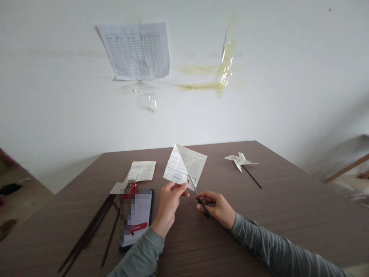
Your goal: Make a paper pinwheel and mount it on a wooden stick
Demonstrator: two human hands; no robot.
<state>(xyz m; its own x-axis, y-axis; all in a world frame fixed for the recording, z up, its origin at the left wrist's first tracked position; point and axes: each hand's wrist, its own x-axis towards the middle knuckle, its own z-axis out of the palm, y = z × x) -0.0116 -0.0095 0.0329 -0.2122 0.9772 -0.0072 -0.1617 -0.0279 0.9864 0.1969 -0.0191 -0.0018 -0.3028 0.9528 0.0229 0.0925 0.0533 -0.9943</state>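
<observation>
Grey sleeves (pixel 144 254) lead up to the hands: left hand (pixel 168 204) pinches the folded paper (pixel 184 166) (printed side showing) just above it; right hand (pixel 217 207) beside grips scissors (pixel 198 196), blades meeting the paper's lower edge.

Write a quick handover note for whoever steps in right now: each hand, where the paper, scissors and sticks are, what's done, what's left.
Left hand: grip on the lower corner of the folded printed paper, held up above the table.
Right hand: holding the scissors, blades at the paper's lower edge.
Dark sticks lie at the left beside the phone; another folded sheet lies behind them.
Done: one paper pinwheel on its stick lies far right.
Left: cutting this sheet; how far the cut runs can't be told.
</observation>
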